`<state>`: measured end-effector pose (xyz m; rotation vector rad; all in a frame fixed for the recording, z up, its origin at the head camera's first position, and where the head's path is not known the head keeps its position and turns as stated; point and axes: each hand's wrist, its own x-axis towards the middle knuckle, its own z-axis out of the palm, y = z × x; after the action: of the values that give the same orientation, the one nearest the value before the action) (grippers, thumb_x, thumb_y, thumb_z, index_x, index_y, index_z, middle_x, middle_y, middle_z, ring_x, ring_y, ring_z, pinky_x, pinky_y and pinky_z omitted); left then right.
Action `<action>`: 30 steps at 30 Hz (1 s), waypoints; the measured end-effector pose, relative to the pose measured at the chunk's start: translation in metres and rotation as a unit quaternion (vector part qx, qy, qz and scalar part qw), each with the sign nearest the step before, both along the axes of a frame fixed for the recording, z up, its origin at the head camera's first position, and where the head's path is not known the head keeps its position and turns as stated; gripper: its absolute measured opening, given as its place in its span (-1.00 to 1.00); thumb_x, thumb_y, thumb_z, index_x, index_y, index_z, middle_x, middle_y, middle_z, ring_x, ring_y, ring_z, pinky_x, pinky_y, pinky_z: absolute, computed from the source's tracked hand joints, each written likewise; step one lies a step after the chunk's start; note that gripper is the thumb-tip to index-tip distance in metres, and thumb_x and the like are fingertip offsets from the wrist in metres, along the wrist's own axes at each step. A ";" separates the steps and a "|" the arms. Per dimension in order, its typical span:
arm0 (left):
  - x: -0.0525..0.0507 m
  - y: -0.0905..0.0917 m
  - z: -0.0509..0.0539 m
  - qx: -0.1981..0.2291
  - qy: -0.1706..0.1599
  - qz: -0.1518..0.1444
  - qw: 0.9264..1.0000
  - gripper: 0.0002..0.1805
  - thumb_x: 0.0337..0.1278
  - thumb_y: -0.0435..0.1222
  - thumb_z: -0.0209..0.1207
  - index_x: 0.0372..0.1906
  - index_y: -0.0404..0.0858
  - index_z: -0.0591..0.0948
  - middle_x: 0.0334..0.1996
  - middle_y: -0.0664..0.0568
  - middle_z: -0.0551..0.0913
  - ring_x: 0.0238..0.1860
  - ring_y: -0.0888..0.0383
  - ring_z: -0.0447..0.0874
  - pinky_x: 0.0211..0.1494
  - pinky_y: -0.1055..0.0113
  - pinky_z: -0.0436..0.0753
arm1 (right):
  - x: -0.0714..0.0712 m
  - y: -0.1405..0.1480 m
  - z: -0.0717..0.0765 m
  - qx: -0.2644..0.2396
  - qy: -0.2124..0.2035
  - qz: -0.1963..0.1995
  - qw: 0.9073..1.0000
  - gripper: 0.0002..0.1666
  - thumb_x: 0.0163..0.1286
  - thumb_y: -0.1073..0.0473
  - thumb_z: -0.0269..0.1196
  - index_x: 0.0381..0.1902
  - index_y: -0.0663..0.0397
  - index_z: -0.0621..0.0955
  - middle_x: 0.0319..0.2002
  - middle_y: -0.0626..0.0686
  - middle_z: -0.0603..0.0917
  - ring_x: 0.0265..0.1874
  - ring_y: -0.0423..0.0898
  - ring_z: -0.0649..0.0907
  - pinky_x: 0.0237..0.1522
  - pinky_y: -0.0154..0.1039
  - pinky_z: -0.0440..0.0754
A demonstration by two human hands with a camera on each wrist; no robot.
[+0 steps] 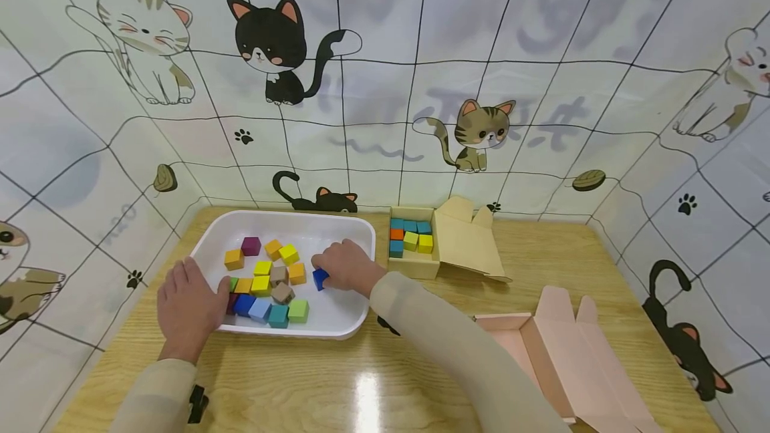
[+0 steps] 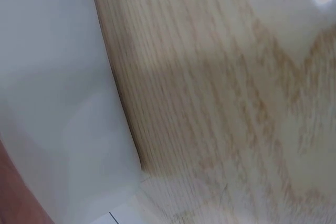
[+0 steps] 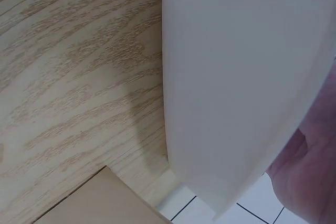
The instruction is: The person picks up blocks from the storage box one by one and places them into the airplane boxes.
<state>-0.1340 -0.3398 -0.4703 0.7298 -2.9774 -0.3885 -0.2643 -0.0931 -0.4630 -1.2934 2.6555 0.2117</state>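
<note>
A white tray holds several small coloured blocks, among them yellow cubes, orange cubes and a green cube. My right hand reaches over the tray's right side and grips a dark blue block, partly covered by the fingers. On the tray's left rim rests my left hand, its fingers extended and its thumb beside the blocks at that end. Both wrist views show mostly the tray's outer wall, with only a sliver of each hand.
Right of the tray, an open yellow box contains blue, yellow and orange blocks. An open pink box lies at the front right, partly behind my right forearm. A cat-patterned sheet surrounds the wooden table.
</note>
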 end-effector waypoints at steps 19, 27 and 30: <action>0.000 0.001 0.002 -0.006 -0.003 0.001 1.000 -0.02 0.33 0.04 -0.04 0.45 -0.58 -0.19 0.41 -0.59 -0.10 0.38 -0.49 -0.08 0.46 -0.34 0.02 | -0.006 0.016 0.022 -0.011 0.040 0.005 0.999 -0.62 0.26 -0.24 0.29 -0.08 -0.22 0.64 -0.23 -0.21 0.72 -0.29 -0.21 0.57 -0.17 -0.30 0.47; 0.000 -0.001 -0.001 -0.004 -0.010 0.001 1.000 0.00 0.33 0.06 -0.04 0.46 -0.57 -0.22 0.41 -0.59 -0.12 0.39 -0.49 -0.10 0.47 -0.35 0.00 | -0.018 0.039 0.037 -0.054 0.041 -0.015 0.998 -0.67 0.26 -0.17 0.33 -0.13 -0.14 0.65 -0.27 -0.19 0.72 -0.30 -0.20 0.59 -0.09 -0.26 0.56; -0.001 -0.001 -0.002 -0.005 -0.008 -0.001 1.000 0.01 0.33 0.06 -0.04 0.46 -0.57 -0.22 0.41 -0.59 -0.12 0.39 -0.50 -0.10 0.46 -0.36 0.00 | -0.024 0.052 0.043 -0.065 0.035 -0.029 0.997 -0.68 0.26 -0.15 0.33 -0.15 -0.13 0.64 -0.28 -0.19 0.71 -0.32 -0.20 0.58 -0.09 -0.25 0.54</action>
<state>-0.1348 -0.3412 -0.4724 0.7330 -2.9930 -0.3678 -0.2880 -0.0411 -0.4198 -1.2645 2.8042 0.0791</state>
